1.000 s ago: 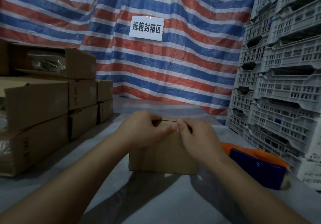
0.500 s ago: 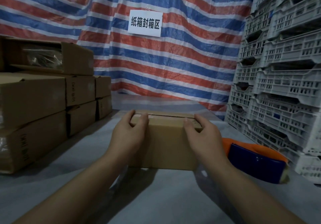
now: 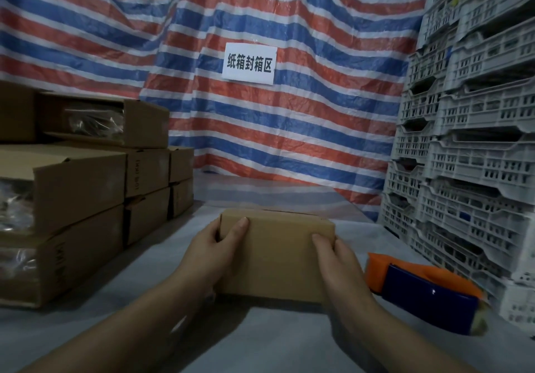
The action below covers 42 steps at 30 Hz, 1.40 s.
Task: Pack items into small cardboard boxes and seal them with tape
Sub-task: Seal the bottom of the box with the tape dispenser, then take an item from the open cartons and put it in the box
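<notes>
A small brown cardboard box (image 3: 276, 254) stands on the grey table in front of me, its top flaps folded down. My left hand (image 3: 212, 252) grips its left end, thumb on the near face and fingers wrapped round the side. My right hand (image 3: 338, 265) holds the right end the same way, thumb lying on the near face. An orange and blue tape dispenser (image 3: 422, 291) lies on the table just right of the box, untouched.
Stacked cardboard boxes (image 3: 78, 193) fill the left side, some open with plastic-wrapped items inside. White plastic crates (image 3: 469, 152) are stacked high on the right. A striped tarp with a white sign (image 3: 249, 63) hangs behind the grey table (image 3: 260, 341).
My hands left the top seam, where they were together pressing the flaps, and moved apart to the box's two ends. The box now sits slightly turned between them.
</notes>
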Each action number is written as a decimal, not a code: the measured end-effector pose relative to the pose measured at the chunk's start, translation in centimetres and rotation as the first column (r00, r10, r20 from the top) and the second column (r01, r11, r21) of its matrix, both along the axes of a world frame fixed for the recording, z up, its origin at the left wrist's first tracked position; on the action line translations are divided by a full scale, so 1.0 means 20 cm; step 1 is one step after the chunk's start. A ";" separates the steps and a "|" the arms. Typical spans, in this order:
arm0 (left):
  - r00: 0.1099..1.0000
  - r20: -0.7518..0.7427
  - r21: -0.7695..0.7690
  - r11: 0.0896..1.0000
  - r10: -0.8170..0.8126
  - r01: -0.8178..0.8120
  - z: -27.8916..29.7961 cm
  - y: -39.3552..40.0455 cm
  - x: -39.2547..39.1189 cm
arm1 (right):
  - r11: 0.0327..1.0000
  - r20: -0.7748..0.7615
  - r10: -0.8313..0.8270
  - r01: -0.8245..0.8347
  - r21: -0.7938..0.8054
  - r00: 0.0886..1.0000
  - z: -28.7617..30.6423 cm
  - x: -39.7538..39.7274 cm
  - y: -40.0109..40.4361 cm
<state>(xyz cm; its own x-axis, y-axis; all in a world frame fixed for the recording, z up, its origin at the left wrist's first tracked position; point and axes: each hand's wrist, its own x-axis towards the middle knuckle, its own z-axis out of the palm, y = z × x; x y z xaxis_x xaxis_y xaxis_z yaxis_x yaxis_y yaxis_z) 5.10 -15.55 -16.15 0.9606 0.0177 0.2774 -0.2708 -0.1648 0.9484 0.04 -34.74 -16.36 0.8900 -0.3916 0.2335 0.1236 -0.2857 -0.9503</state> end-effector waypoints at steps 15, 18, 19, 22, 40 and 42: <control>0.875 -0.471 -0.074 0.993 -0.112 0.087 0.07 0.24 0.59 | 0.998 -0.443 0.065 -0.067 0.010 0.894 0.21 0.61 0.01; 0.881 -0.471 -0.034 0.999 -0.042 0.030 0.09 0.23 0.76 | 0.993 -0.431 0.117 -0.099 0.064 0.895 0.21 0.73 0.04; 0.882 -0.471 -0.025 0.999 -0.031 0.022 0.09 0.23 0.82 | 0.989 -0.430 0.136 -0.097 0.111 0.893 0.20 0.77 0.04; 0.881 -0.473 -0.035 0.999 -0.021 0.006 0.09 0.23 1.01 | 0.976 -0.437 0.188 -0.116 0.186 0.879 0.20 0.94 0.06; 0.888 -0.445 -0.041 0.988 0.114 -0.148 0.13 0.26 1.59 | 0.927 -0.309 0.233 -0.116 0.356 0.922 0.11 1.61 0.15; 0.911 -0.392 -0.151 0.967 0.132 -0.205 0.13 0.24 1.57 | 0.901 -0.294 0.228 -0.086 0.426 0.928 0.10 1.60 0.15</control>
